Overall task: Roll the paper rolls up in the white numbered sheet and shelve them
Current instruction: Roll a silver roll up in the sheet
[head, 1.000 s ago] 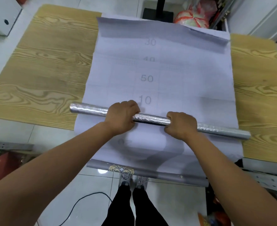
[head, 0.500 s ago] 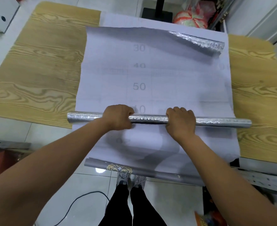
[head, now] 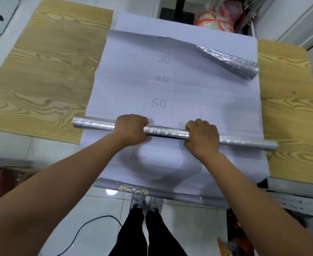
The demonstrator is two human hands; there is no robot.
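Between the two hands runs the silver roll, lying crosswise on the white numbered sheet. The left hand wraps over it with fingers curled round the tube. The right hand, a little further along the roll, grips it the same way, knuckles up. Both ends of the roll stick out past the hands and past the sheet's side edges, over the wooden table. Ahead of the hands the sheet lies flat, with 50, 40 and 30 printed up its middle. Far ahead of the right hand a curled corner shows a silver underside. Behind the wrists, at the table's near edge, a grey patterned roll lies partly under the sheet's near end. To roll well, the hands should probably press evenly and move together, so the tube runs square to the sheet's edges. That curled corner likely needs flattening first, or it may crease.
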